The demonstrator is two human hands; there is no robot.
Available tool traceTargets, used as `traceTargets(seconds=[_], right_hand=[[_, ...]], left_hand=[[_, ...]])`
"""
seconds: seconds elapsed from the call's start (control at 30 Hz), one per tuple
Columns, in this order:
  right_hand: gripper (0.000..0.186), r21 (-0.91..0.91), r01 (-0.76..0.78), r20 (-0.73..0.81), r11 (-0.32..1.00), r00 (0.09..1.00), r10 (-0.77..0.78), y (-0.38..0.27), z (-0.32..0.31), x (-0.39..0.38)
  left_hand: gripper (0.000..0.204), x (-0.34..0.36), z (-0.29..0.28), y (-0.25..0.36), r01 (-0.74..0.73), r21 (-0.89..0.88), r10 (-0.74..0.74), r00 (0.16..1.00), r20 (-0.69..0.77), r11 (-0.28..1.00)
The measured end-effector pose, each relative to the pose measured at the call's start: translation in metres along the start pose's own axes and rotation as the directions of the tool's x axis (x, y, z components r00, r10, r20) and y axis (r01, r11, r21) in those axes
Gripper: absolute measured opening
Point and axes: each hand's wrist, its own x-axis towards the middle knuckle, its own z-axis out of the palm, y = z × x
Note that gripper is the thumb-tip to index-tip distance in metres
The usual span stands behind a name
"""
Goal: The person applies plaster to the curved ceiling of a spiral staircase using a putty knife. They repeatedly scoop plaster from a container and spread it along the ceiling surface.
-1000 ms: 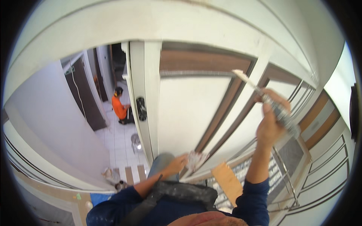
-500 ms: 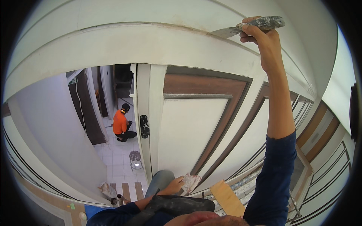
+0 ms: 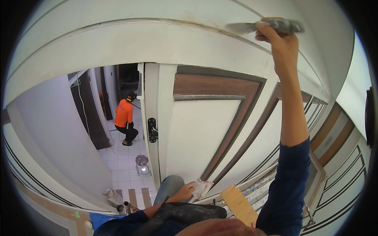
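My right hand (image 3: 283, 49) is raised at the upper right, closed round the dark, putty-smeared handle of a putty knife (image 3: 289, 26). The knife's blurred blade points left along a groove in the white header (image 3: 165, 43) above the doorway; whether it touches is unclear. My left hand (image 3: 184, 191) is low at the bottom centre, beside my knee, holding a flat, whitish smeared piece (image 3: 202, 188) in front of the panelled door (image 3: 201, 129). That door has white panels, brown moulding and a black handle plate (image 3: 152, 129).
Through the doorway a person (image 3: 124, 114) in orange crouches on white tiles near a metal stool (image 3: 142, 164). A plywood board (image 3: 238, 202) lies below me at the right, by metal rungs. A black bag (image 3: 189, 210) is at my body. Blue sheeting (image 3: 102, 220) lies lower left.
Over the last second my right hand and knife have risen from beside the door to the header groove, then shifted slightly right. The person in orange has changed from kneeling to a hunched crouch.
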Motion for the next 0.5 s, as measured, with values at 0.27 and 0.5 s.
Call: traceTargets(seconds=[0.27,0.5], right_hand=[[0.021,0.054,0.216,-0.200,0.975,0.959,-0.201,0.029,-0.001,-0.058],[0.026,-0.184,0.371,-0.200,0.910,0.892,-0.404,0.048,0.043,-0.100]], left_hand=[[0.033,-0.008,0.007,0.024,0.022,-0.113,-0.026,0.999,-0.035,0.993],[0.032,0.003,0.004,-0.010,0.006,-0.026,-0.007,0.999,-0.044,1.000]])
